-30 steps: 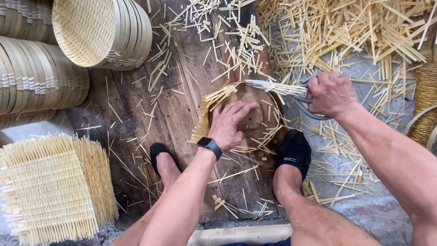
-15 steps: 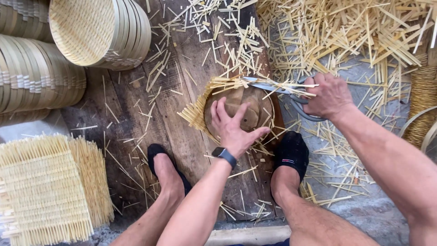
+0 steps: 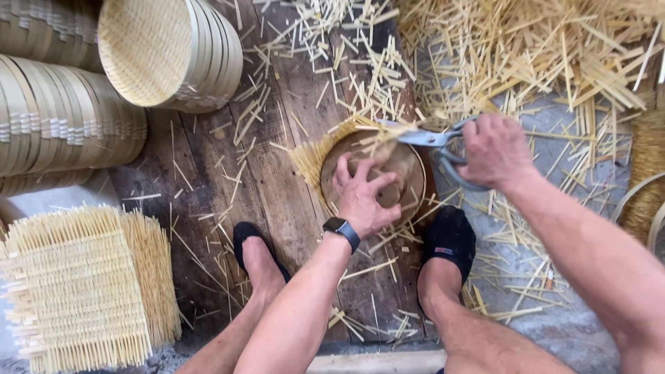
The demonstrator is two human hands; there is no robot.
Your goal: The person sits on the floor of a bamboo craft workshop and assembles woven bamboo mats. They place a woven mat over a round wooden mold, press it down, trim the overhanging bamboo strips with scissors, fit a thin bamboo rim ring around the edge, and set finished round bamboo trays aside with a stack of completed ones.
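Steel shears [image 3: 433, 142] in right hand [image 3: 495, 149], blades pointing left over tray [image 3: 409, 173].

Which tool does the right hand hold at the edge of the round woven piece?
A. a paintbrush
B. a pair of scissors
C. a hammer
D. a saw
B: the right hand grips a pair of scissors, its blades at the fringe of the round woven piece.

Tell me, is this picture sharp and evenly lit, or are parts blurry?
Head view: soft, even daylight with faint shadows and no glare; the left hand and scissors look slightly smeared, while the stacked baskets bulge near the edge from the wide lens.
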